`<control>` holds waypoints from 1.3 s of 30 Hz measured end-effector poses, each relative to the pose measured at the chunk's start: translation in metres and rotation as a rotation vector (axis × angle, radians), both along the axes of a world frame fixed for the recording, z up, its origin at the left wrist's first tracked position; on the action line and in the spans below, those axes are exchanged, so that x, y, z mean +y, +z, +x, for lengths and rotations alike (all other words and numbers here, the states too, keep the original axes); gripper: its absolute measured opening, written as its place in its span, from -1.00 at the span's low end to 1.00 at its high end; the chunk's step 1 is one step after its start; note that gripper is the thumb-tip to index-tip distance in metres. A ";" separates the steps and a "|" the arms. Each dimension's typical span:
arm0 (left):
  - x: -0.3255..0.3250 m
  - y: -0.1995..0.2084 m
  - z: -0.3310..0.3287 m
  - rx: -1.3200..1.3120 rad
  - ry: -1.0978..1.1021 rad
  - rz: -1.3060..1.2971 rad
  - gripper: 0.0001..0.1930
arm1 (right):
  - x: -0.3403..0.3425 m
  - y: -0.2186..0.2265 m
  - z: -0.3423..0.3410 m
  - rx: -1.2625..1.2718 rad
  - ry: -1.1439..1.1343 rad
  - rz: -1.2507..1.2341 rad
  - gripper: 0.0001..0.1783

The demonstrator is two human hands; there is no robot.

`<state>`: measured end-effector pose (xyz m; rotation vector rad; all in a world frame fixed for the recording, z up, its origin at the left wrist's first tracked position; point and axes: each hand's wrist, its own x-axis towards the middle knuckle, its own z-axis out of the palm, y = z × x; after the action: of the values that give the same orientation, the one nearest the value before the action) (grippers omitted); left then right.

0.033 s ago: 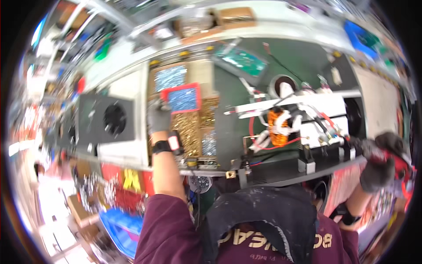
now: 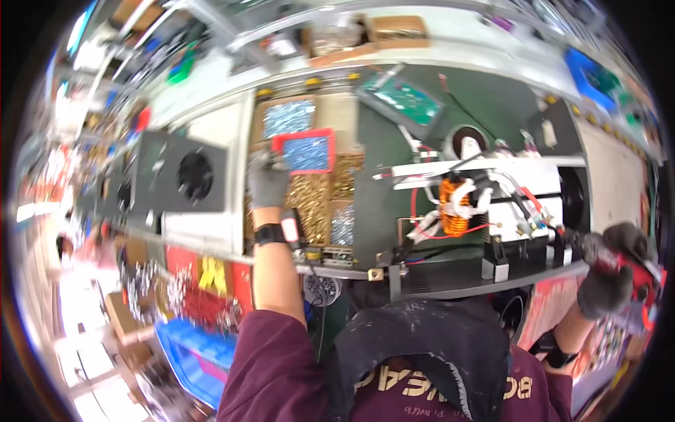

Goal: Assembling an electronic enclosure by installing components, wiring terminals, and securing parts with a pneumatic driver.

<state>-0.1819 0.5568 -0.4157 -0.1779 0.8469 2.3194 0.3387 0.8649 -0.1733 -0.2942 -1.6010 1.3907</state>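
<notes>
L hand (image 2: 269, 179) is hovering half-curled at the L edge of the red tray (image 2: 332, 151); can't tell if it's holding anything. R hand (image 2: 603, 290) is wrapping round a red tool (image 2: 642, 278), just R of the black panel (image 2: 453, 283). Tray's sitting above the gold screws (image 2: 307, 211); bare green mat (image 2: 376, 225) is running R of them. Counting: 1 tray, 1 tool, 1 orange coil (image 2: 453, 205), 1 PCB (image 2: 404, 102).

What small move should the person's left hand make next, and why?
Perhaps the left grey-gloved hand should pinch one of the small bluish-silver metal pieces in the red-rimmed rectangular tray: it is beside the tray's left edge, and the right grey-gloved hand is occupied with a red handheld tool. Blur hides whether the left holds something.
</notes>
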 end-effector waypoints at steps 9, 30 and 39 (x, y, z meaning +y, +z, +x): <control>0.031 0.175 0.248 -0.136 -0.203 0.156 -0.77 | -0.063 0.025 -0.111 0.278 0.406 -0.133 -0.58; -0.090 0.185 0.216 -0.202 -0.233 0.026 -0.66 | -0.257 0.014 -0.244 0.094 0.567 0.028 -0.65; -0.099 0.156 0.160 -0.420 -0.359 0.034 -0.72 | -0.283 0.008 -0.282 0.069 0.342 -0.004 -0.66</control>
<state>-0.0224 0.4574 -0.2599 -0.4433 0.5717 1.8666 0.0572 0.5819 -0.1653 0.0289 -1.6443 1.6416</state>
